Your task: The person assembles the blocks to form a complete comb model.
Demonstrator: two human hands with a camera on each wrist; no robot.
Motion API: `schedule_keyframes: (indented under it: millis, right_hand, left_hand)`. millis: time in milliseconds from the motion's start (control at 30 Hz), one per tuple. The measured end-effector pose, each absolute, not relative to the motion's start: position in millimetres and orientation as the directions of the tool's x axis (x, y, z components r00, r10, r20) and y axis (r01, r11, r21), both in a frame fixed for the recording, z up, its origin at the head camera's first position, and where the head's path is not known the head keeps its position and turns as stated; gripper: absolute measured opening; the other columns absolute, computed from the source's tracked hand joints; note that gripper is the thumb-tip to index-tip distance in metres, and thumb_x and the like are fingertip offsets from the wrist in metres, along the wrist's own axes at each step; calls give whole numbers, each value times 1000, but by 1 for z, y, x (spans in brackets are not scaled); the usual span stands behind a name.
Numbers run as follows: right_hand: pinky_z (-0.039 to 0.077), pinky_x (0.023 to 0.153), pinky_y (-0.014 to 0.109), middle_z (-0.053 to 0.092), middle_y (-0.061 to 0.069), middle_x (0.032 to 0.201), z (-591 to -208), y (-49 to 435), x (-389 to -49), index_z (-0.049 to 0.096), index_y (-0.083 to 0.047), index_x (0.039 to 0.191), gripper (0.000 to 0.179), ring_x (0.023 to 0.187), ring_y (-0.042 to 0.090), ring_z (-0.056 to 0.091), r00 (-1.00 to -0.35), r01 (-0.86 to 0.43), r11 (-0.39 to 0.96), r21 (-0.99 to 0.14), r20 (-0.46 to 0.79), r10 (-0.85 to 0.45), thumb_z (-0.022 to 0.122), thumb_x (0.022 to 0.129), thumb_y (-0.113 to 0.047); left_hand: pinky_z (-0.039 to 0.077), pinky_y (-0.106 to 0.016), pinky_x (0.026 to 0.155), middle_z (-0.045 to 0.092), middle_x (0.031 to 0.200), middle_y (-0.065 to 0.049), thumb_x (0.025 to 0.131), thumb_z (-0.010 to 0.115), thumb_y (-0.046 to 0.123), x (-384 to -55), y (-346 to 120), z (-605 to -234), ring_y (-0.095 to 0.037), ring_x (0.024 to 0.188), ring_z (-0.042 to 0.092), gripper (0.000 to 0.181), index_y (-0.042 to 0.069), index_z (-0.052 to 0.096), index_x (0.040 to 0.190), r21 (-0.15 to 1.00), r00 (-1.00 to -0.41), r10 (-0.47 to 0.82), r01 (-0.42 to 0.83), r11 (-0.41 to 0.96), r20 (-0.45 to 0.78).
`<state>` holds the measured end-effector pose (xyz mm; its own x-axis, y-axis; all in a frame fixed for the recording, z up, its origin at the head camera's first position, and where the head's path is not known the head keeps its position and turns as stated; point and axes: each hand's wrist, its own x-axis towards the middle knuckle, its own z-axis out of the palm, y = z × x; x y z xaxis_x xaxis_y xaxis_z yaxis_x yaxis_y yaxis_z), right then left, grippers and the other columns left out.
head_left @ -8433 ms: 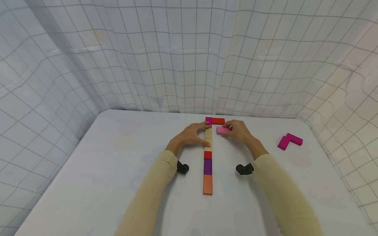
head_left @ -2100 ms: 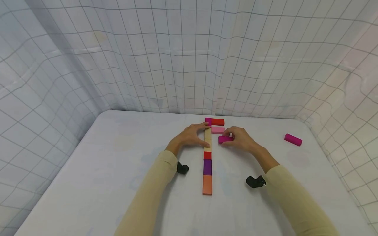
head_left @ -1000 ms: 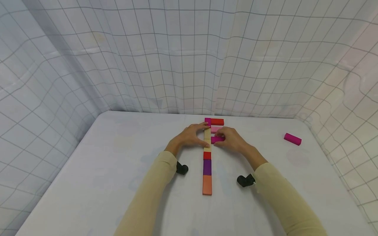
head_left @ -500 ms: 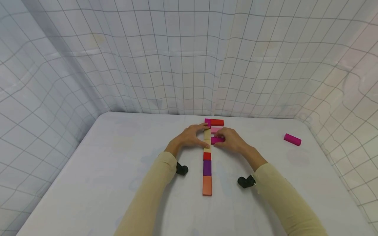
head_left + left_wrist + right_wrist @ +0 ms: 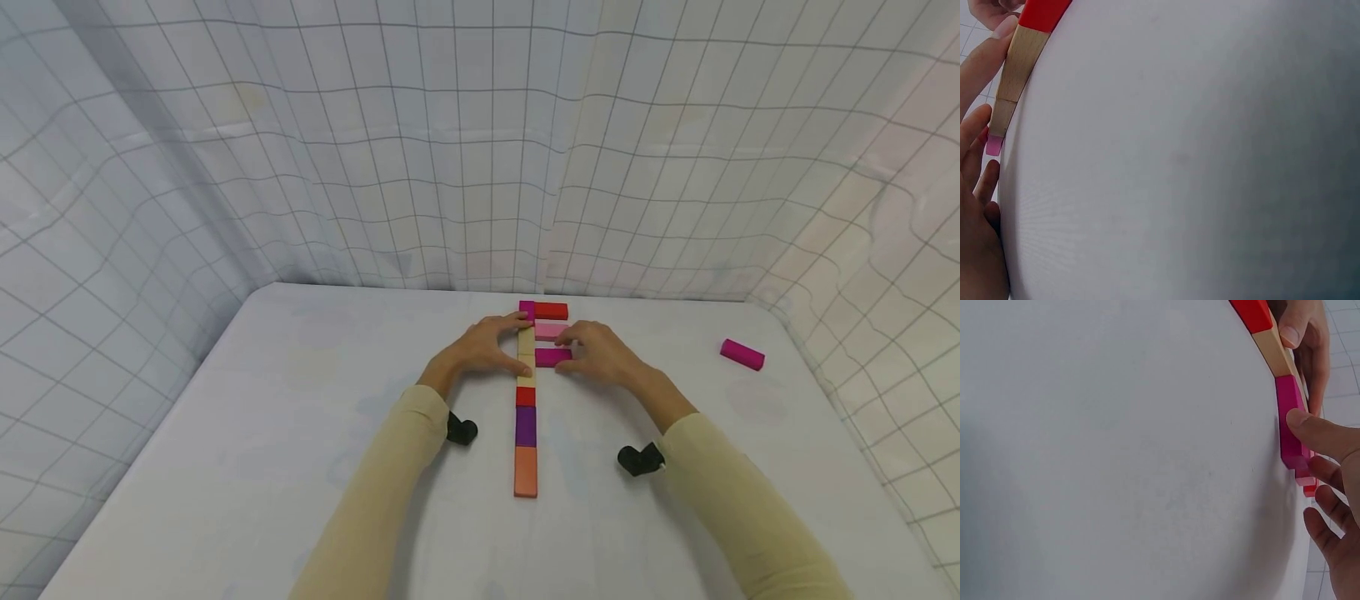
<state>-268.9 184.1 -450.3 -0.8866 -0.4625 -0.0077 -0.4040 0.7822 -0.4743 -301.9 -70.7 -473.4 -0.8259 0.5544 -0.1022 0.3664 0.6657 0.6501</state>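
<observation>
A straight column of wooden blocks runs away from me: orange (image 5: 526, 472), purple (image 5: 526, 427), red (image 5: 526, 397), two beige blocks (image 5: 527, 340) and magenta (image 5: 527, 308) at the far end. My left hand (image 5: 480, 346) rests against the column's left side, thumb and forefinger spread, their tips on its far part. Three blocks jut right from the column: red (image 5: 551, 311), pink (image 5: 550, 332) and a nearer magenta block (image 5: 552, 357). My right hand (image 5: 600, 354) stands at this magenta block's right end, fingers loosely parted; the thumb overlaps the block in the right wrist view.
Another magenta block (image 5: 742, 354) lies alone on the white table (image 5: 300, 433) at the right. A grid-patterned curtain (image 5: 480, 167) hangs behind and on both sides. Black wrist devices (image 5: 640, 459) sit at both wrists.
My right hand placed the pink block, then brought a magenta block from the right against the column. Its fingers have now loosened and drawn rightward. My left hand has kept its place.
</observation>
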Motion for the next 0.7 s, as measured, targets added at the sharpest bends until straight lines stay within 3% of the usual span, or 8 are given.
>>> schedule_keyframes:
  millis: [467, 700]
  right_hand:
    - [53, 95, 50, 66, 11, 118, -443, 215, -269, 71, -5, 125, 38, 113, 32, 57, -923, -298, 809, -507, -62, -379, 81, 91, -20]
    - [54, 90, 51, 67, 13, 117, -438, 236, -266, 72, -3, 123, 37, 110, 35, 58, -922, -319, 794, -518, -25, -386, 80, 91, -19]
  left_hand:
    - [25, -60, 119, 30, 167, 5, 80, 85, 47, -300, -70, -472, -25, 152, 24, 88, 31, 46, 158, 665, -833, 543, 347, 661, -105]
    - [25, -58, 119, 29, 168, 5, 80, 85, 47, -300, -70, -473, -24, 152, 23, 89, 31, 45, 158, 667, -830, 548, 351, 657, -103]
